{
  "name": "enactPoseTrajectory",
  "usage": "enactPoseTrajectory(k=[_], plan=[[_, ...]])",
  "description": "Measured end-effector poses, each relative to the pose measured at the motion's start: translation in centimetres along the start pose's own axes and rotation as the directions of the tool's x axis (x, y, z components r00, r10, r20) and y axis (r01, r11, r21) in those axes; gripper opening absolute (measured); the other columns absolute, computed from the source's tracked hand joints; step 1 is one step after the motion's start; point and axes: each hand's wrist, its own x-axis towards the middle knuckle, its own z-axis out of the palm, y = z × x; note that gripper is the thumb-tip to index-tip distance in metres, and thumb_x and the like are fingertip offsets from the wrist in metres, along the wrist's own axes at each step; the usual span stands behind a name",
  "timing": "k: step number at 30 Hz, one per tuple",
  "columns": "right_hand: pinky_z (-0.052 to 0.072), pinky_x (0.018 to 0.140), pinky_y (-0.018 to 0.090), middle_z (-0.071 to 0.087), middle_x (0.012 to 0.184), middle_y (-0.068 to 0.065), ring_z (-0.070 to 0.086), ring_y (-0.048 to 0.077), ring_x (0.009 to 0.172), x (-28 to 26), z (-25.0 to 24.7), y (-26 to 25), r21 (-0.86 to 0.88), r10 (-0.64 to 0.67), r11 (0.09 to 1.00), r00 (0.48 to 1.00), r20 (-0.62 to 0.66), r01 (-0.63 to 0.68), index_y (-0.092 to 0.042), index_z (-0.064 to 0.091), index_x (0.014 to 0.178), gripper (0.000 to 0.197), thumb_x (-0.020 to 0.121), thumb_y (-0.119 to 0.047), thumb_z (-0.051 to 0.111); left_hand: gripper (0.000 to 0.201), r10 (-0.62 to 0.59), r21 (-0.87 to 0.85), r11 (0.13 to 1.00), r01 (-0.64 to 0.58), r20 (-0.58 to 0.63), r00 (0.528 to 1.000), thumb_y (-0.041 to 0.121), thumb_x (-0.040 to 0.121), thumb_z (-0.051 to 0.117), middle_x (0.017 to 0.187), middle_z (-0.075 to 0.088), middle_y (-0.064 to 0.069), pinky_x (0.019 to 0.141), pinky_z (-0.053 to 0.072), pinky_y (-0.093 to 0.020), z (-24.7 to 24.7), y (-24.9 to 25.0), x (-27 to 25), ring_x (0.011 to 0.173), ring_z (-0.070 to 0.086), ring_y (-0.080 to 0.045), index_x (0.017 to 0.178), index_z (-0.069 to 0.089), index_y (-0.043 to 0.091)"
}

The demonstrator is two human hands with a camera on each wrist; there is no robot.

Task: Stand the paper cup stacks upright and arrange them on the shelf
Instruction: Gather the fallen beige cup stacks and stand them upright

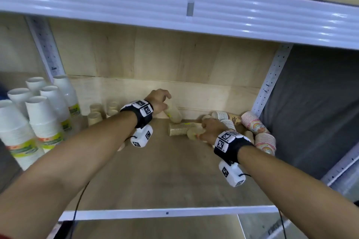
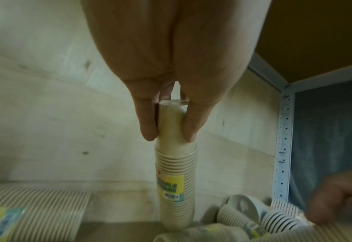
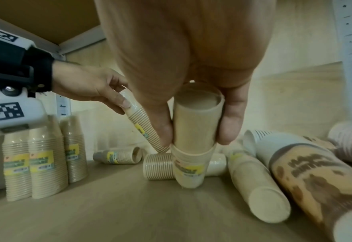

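My left hand (image 1: 158, 101) pinches the narrow end of a wrapped beige paper cup stack (image 1: 173, 113) near the back wall. In the left wrist view my left hand (image 2: 170, 136) grips this stack (image 2: 175, 180), and its lower end is down at the shelf board. In the right wrist view the same stack (image 3: 137, 121) leans. My right hand (image 1: 211, 128) grips a second beige stack (image 1: 194, 133) by its narrow end. Thumb and fingers of my right hand (image 3: 196, 137) curl round that stack (image 3: 193, 131), whose wide end is at the board (image 3: 129, 204).
Several beige stacks (image 3: 44, 163) stand upright at the back left. Others lie flat: a ribbed one (image 1: 179, 129), a plain beige one (image 3: 253, 180), a brown-printed one (image 3: 315, 176) and pink rainbow ones (image 1: 254, 122). White cup stacks (image 1: 38, 118) stand at the far left. An upper shelf (image 1: 174, 6) overhangs.
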Motion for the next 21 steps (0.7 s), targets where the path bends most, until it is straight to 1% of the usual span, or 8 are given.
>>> enactPoseTrajectory(k=[1, 3, 4, 6, 9, 14, 18, 21], plan=[[0.046, 0.084, 0.03, 0.051, 0.123, 0.006, 0.05, 0.026, 0.112, 0.1, -0.4, -0.4, -0.004, -0.005, 1.0, 1.0, -0.004, 0.005, -0.015, 0.059, 0.108, 0.039, 0.074, -0.033, 0.071, 0.04, 0.002, 0.008, 1.0, -0.002, 0.0, 1.0, 0.008, 0.085, 0.068, 0.096, 0.056, -0.003, 0.076, 0.048, -0.027, -0.6, 0.3, -0.4, 0.087, 0.057, -0.019, 0.124, 0.06, 0.016], [0.041, 0.1, 0.033, 0.057, 0.119, 0.006, 0.055, 0.025, 0.111, 0.1, -1.3, -1.5, -0.047, -0.015, 0.999, 0.999, -0.041, 0.013, -0.015, 0.061, 0.111, 0.035, 0.077, -0.021, 0.07, 0.04, -0.001, 0.029, 1.0, 0.001, 0.012, 1.0, 0.007, 0.085, 0.068, 0.099, 0.055, -0.002, 0.077, 0.049, -0.027, -1.7, 0.8, -1.3, 0.09, 0.057, -0.019, 0.123, 0.06, 0.017], [0.039, 0.103, 0.036, 0.059, 0.117, 0.004, 0.057, 0.024, 0.109, 0.2, -1.6, -2.1, -0.06, -0.022, 0.998, 0.997, -0.074, 0.017, -0.018, 0.061, 0.108, 0.031, 0.078, -0.019, 0.069, 0.04, -0.008, 0.047, 0.999, 0.007, 0.024, 1.0, 0.006, 0.084, 0.069, 0.102, 0.054, -0.002, 0.078, 0.048, -0.027, -2.2, 1.0, -1.7, 0.092, 0.057, -0.019, 0.122, 0.06, 0.017], [0.043, 0.097, 0.037, 0.06, 0.117, 0.002, 0.058, 0.023, 0.105, 0.5, -2.0, -3.2, -0.055, -0.034, 0.998, 0.995, -0.098, 0.029, -0.023, 0.058, 0.105, 0.03, 0.076, -0.019, 0.067, 0.042, -0.027, 0.095, 0.995, 0.022, 0.058, 0.998, 0.006, 0.082, 0.071, 0.107, 0.053, -0.001, 0.079, 0.049, -0.027, -3.0, 1.3, -2.6, 0.099, 0.058, -0.019, 0.121, 0.061, 0.019], [0.044, 0.081, 0.027, 0.058, 0.122, 0.005, 0.058, 0.024, 0.109, 0.5, -2.5, -5.1, -0.033, -0.061, 0.998, 0.997, -0.052, 0.059, -0.017, 0.059, 0.117, 0.034, 0.083, -0.012, 0.061, 0.04, -0.064, 0.131, 0.99, 0.05, 0.105, 0.992, 0.008, 0.079, 0.075, 0.12, 0.057, -0.003, 0.083, 0.051, -0.028, -3.4, 1.1, -3.7, 0.113, 0.059, -0.019, 0.115, 0.065, 0.021], [0.047, 0.079, 0.027, 0.058, 0.125, 0.009, 0.06, 0.026, 0.11, 0.6, -2.2, -7.7, 0.019, -0.102, 0.995, 0.994, -0.032, 0.103, -0.013, 0.061, 0.119, 0.033, 0.086, -0.006, 0.059, 0.037, -0.095, 0.162, 0.984, 0.069, 0.156, 0.983, 0.007, 0.08, 0.076, 0.131, 0.054, -0.003, 0.085, 0.047, -0.027, -3.2, 1.1, -5.6, 0.123, 0.055, -0.017, 0.114, 0.067, 0.018], [0.05, 0.082, 0.029, 0.06, 0.121, 0.008, 0.061, 0.025, 0.109, 0.5, -1.5, -9.0, 0.029, -0.154, 0.988, 0.988, 0.002, 0.154, -0.012, 0.061, 0.119, 0.037, 0.082, -0.008, 0.065, 0.037, -0.092, 0.206, 0.977, 0.051, 0.193, 0.977, 0.008, 0.079, 0.076, 0.129, 0.054, -0.004, 0.08, 0.046, -0.025, -2.3, 1.4, -6.5, 0.118, 0.057, -0.018, 0.113, 0.067, 0.018], [0.052, 0.084, 0.03, 0.06, 0.122, 0.008, 0.061, 0.025, 0.11, 0.7, -1.2, -9.6, 0.033, -0.183, 0.983, 0.983, 0.011, 0.183, -0.013, 0.06, 0.122, 0.041, 0.082, -0.01, 0.067, 0.041, -0.085, 0.246, 0.969, 0.032, 0.208, 0.974, 0.009, 0.08, 0.074, 0.13, 0.053, -0.005, 0.08, 0.047, -0.025, -1.6, 1.7, -7.1, 0.115, 0.057, -0.021, 0.119, 0.065, 0.018]])
